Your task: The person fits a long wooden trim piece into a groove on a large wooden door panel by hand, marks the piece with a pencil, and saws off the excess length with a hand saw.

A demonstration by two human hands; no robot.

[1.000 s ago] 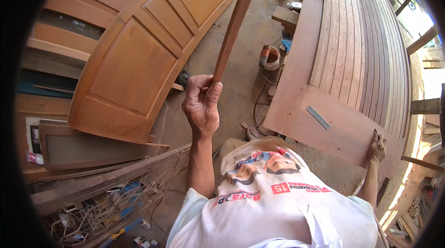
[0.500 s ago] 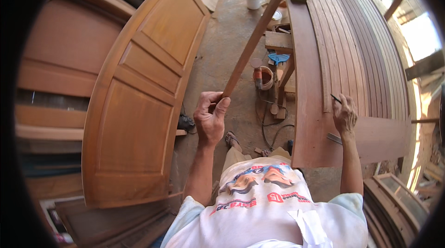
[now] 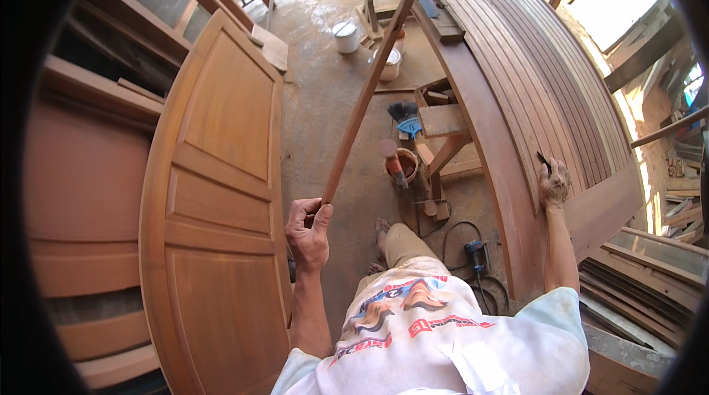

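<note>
My left hand (image 3: 308,236) is closed around the near end of a long, narrow wooden strip (image 3: 362,111). The strip slants up and away over the floor, and its far end reaches the top of the view by the bench. Over at the right, my right hand (image 3: 554,187) rests on a large wooden panel of long parallel slats (image 3: 517,48), close to its near crosspiece (image 3: 607,207). A thin dark pencil-like marker (image 3: 543,159) sticks out between its fingers. The palm side of this hand is hidden.
A brown panelled door (image 3: 221,196) leans at my left. On the floor are a white bucket (image 3: 345,38), a blue brush (image 3: 408,123), a bucket (image 3: 401,168) with an orange-and-grey tool in it, and a corded blue power tool (image 3: 478,256). Window frames (image 3: 650,269) lie at lower right.
The view has turned, and the slatted panel now lies more slanted. My left hand appears lower and further left, still gripping the strip. The blue power tool has come fully into view.
</note>
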